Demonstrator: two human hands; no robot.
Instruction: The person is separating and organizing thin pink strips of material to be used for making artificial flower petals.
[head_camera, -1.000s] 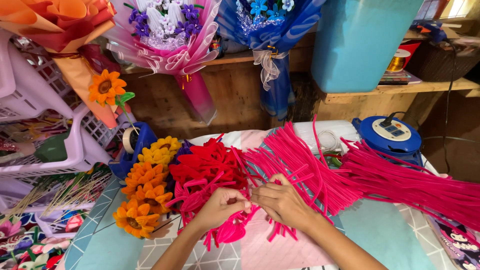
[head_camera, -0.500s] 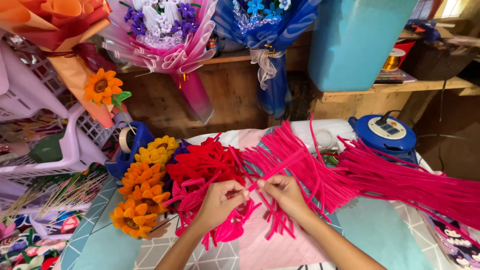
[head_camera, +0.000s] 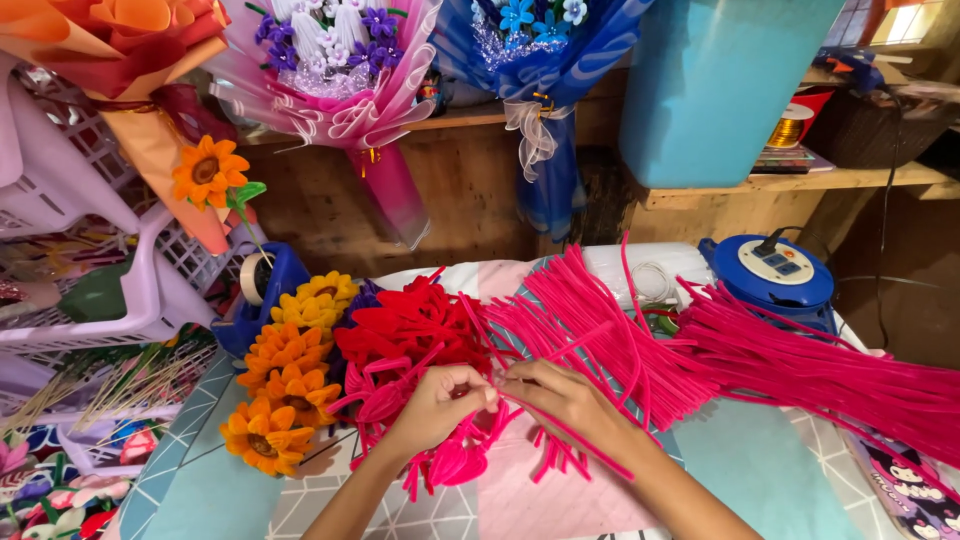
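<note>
Between hands (head_camera: 440, 405) (head_camera: 570, 400), pink stem (head_camera: 560, 425)

Left hand (head_camera: 437, 408) and right hand (head_camera: 563, 398) drawn closer together than a second ago, fingertips now meeting on a pink pipe cleaner (head_camera: 560, 425), whole view shifted slightly, hands sitting a little higher in frame

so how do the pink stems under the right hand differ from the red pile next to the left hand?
The pink stems lie straight, loose and fanned out to the right; the red pile is bent into looped petal shapes and heaped. Pink is brighter, red deeper. The right hand touches the pink stems; the left hand pinches a pink piece beside the red pile. Both look like fuzzy craft wire.
</note>
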